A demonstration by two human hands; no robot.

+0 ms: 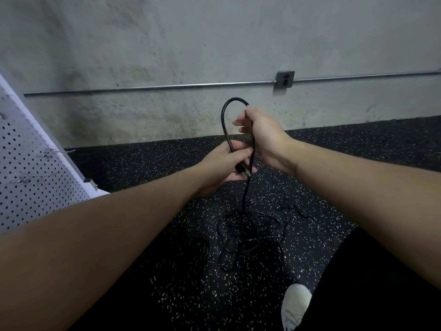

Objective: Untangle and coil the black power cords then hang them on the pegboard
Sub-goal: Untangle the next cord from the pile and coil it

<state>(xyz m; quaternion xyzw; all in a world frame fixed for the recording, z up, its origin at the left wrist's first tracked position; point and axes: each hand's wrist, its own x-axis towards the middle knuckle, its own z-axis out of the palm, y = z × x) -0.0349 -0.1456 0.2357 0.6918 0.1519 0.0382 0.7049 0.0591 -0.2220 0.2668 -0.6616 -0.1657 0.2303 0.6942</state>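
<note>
Seen from a head camera: two bare forearms reach out over a black rubber floor flecked with white (155,163). The left hand (229,161) closes around the plug end of a thin black power cord (225,123). Just above it, the right hand (260,130) grips the same cord, forming one upright loop. Below the left hand, the cord drops into a tangled pile of black cords (248,232) on the floor. A white perforated pegboard with wire hooks (31,163) leans well to the left of that hand. To coil well, each new loop likely should match the first (twisting slightly to prevent kinks).
</note>
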